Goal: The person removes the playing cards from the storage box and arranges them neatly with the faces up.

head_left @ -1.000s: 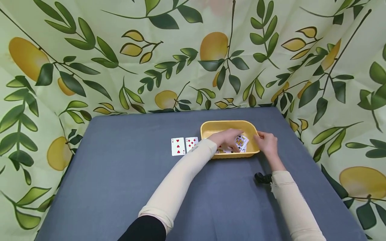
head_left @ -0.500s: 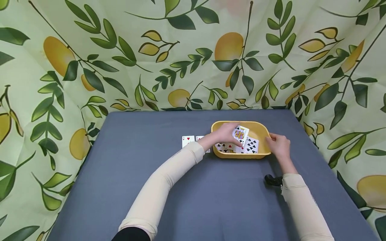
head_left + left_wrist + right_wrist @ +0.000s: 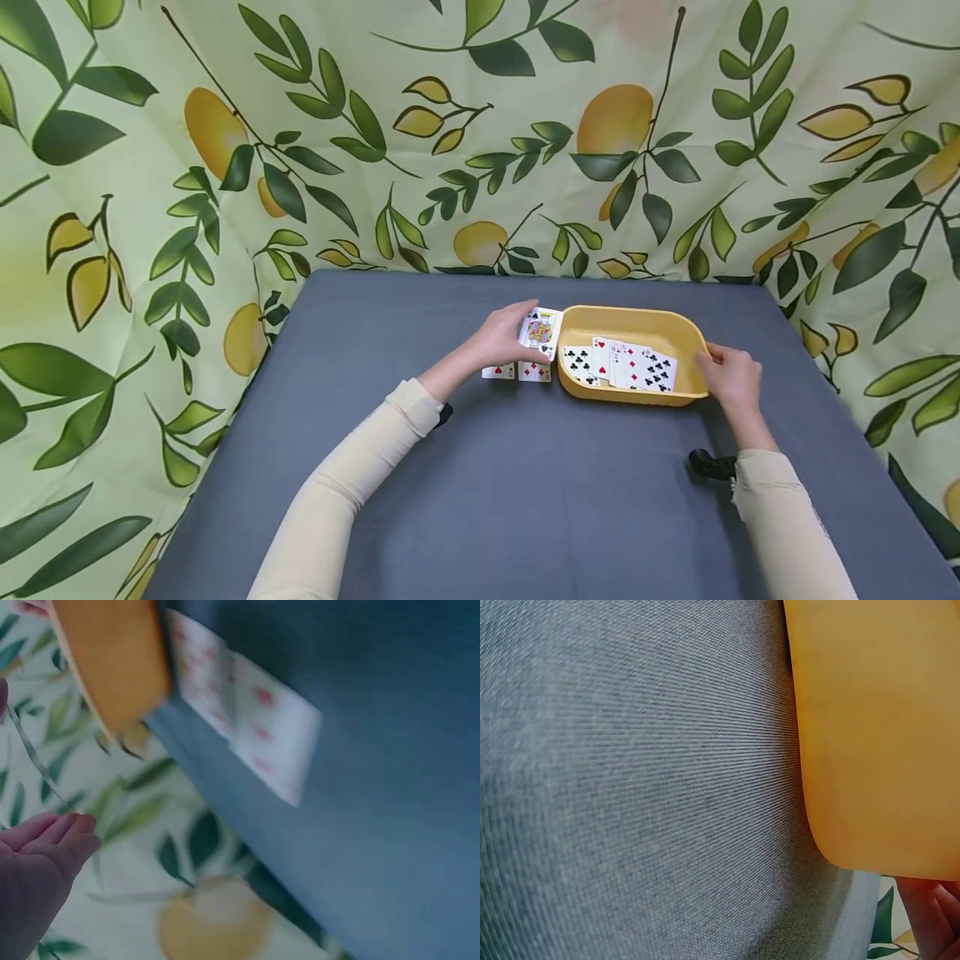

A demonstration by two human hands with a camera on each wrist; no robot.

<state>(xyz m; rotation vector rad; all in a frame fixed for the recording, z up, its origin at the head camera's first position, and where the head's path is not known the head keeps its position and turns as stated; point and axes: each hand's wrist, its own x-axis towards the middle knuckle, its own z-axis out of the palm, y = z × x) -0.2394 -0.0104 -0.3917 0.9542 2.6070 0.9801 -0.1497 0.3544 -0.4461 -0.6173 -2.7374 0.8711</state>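
My left hand (image 3: 491, 340) holds a playing card with a face figure (image 3: 540, 331) by its edges, just left of the yellow bin (image 3: 630, 315). In the left wrist view that card (image 3: 34, 756) appears nearly edge-on between thumb and fingers. Below it on the table lie two cards side by side, a hearts card (image 3: 498, 372) and a diamonds card (image 3: 534, 372), partly covered by the hand. Several overlapping cards (image 3: 630, 364) lie face up in the bin. At the bin's right end my right hand (image 3: 733, 379) grips the rim; the right wrist view shows mostly the bin's outer wall (image 3: 881, 742).
A blue-grey cloth covers the table (image 3: 570, 483). Behind and beside it hangs a curtain (image 3: 337, 208) printed with leaves and lemons. A black wrist camera (image 3: 711, 465) sits at my right wrist.
My left hand has lifted the face card out of the bin and carried it left, over the two table cards. The right hand still holds the rim. The head view has turned left.
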